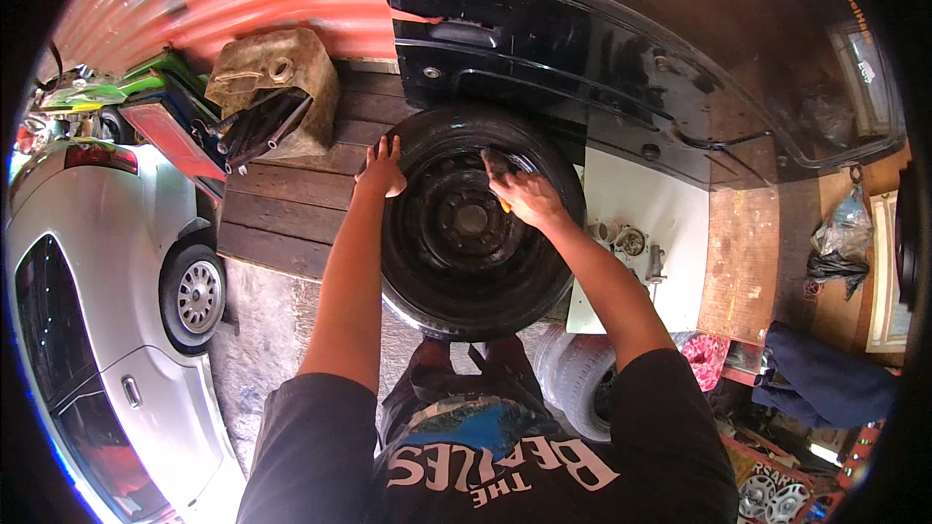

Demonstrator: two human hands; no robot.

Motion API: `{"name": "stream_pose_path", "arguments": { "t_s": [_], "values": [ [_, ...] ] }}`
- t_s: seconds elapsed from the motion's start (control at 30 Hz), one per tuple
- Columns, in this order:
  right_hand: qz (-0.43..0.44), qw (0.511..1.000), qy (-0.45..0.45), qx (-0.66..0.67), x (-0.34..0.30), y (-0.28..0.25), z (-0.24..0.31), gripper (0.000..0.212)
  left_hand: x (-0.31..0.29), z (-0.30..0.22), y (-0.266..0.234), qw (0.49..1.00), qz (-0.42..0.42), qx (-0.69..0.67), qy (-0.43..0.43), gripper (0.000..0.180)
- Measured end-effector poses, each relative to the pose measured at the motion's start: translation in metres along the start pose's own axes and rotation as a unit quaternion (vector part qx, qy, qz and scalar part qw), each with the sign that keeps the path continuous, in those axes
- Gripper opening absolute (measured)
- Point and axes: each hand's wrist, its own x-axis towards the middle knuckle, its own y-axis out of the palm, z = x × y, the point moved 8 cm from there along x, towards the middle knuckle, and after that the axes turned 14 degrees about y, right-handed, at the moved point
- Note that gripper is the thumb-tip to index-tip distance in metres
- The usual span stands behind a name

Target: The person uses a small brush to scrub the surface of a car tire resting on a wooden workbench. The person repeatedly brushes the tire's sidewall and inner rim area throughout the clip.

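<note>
A black wheel, a tyre (413,286) mounted on a dark steel rim (473,220), lies in front of me with its face up. My left hand (383,173) rests on the tyre's upper left sidewall, its fingers stretched and spread. At the rim's upper right edge, my right hand (529,196) is closed round a small tool with an orange handle (504,205). The tool's dark end (491,163) meets the rim's edge; most of it is hidden by my fingers, so its exact kind does not show.
The wheel lies partly over a wooden plank bench (282,204). A dirty cut-open jerrycan (277,78) with dark tools stands there. Metal parts (631,241) sit on a white surface at right. Behind is a black vehicle panel (505,68); a silver car (116,262) is left, loose tyres (582,378) below right.
</note>
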Motion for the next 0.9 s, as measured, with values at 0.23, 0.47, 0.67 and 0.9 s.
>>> {"name": "stream_pose_path", "arguments": {
  "t_s": [0.23,0.47,0.67,0.9],
  "values": [
    [-0.006,0.995,0.083,0.051,-0.013,0.001,-0.018,0.024,0.009,0.026,0.003,1.000,-0.015,0.006,-0.006,0.098],
    [0.126,0.950,0.267,0.105,-0.076,0.007,-0.006,0.025,0.006,0.030,0.002,1.000,-0.020,0.002,-0.007,0.099],
    [0.200,0.928,0.233,0.209,-0.104,0.001,0.082,0.025,0.003,0.015,-0.002,1.000,-0.010,-0.005,-0.013,0.098],
    [0.301,0.775,0.189,0.522,-0.073,-0.001,0.096,0.022,0.002,0.021,-0.001,1.000,-0.013,-0.004,-0.021,0.099]
  ]
}}
